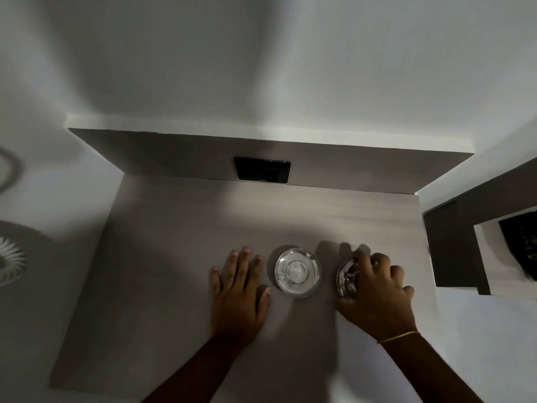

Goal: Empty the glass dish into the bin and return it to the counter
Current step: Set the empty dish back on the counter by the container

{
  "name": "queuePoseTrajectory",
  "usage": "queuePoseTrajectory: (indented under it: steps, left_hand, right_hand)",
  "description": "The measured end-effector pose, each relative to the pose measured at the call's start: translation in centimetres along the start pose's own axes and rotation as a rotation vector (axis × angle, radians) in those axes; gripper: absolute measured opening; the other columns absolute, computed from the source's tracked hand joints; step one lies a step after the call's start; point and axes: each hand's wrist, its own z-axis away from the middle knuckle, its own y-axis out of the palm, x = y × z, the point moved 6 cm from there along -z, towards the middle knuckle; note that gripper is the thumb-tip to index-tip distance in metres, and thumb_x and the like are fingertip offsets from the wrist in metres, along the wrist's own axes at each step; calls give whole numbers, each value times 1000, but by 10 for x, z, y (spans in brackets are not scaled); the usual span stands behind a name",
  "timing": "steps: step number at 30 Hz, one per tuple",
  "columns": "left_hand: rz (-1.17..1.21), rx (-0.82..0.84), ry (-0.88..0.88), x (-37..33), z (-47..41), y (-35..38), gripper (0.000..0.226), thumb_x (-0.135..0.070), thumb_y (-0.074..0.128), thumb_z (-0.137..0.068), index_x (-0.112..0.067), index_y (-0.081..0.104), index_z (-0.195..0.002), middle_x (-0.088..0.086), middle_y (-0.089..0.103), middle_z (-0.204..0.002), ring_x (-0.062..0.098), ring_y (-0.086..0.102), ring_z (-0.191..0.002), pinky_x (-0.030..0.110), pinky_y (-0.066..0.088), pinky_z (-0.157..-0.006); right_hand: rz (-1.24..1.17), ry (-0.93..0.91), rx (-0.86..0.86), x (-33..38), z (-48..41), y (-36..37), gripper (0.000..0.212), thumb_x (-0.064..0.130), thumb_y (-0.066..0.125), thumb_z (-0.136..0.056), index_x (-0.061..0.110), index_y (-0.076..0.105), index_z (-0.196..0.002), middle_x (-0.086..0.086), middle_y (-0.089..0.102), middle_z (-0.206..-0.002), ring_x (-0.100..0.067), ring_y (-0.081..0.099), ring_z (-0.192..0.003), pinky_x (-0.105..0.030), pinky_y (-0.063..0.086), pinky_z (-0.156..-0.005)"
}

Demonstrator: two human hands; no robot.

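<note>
Two round clear glass dishes stand on the grey counter [174, 242]. The left glass dish [298, 272] sits alone between my hands, with something pale at its centre. My right hand [377, 292] lies over the right glass dish [347, 279], fingers curled around its rim, so most of that dish is hidden. My left hand [239, 283] rests flat on the counter just left of the middle dish, fingers spread, touching nothing else. No bin is in view.
A black wall socket panel [262, 170] sits on the backsplash behind the dishes. A dark cabinet [447, 242] stands to the right of the counter's edge. At far left a round white ribbed object [8, 263] shows on the pale surface.
</note>
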Motion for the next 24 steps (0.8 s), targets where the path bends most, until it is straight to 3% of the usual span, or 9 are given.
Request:
queuePoseTrajectory:
  steps: [5,10,14,24]
  left_hand:
    - [9,-2,-6,-1,-5,-1,70,-49,51,-104,-23,40,-167,8,29,-181,31,19,-169,69,19,-128]
    - [-25,45,-1,-2,-3,0,73,-50,50,-103,-22,37,-169,10,27,-181,33,19,-168,70,20,-127]
    - [-17,64,-15,-1,-3,0,72,-52,47,-105,-23,35,-170,11,25,-181,34,18,-169,71,21,-127]
    - [-3,92,-23,2,-3,7,75,-55,44,-106,-27,26,-172,8,17,-184,32,9,-170,72,18,-128]
  right_hand:
    - [-48,-93,-57,36,-4,-27,103,69,65,-53,30,40,-145,-5,51,-131,-37,57,-114,-55,58,-84]
    - [27,-264,-1,83,-7,-21,109,77,66,-58,30,32,-150,-8,45,-140,-38,53,-121,-56,53,-94]
    - [155,-355,17,108,-10,-8,105,65,70,-58,27,34,-149,-11,43,-140,-41,50,-120,-54,46,-94]
    - [244,-409,33,122,-14,16,108,65,72,-59,28,31,-152,-14,38,-148,-46,44,-126,-58,42,-98]
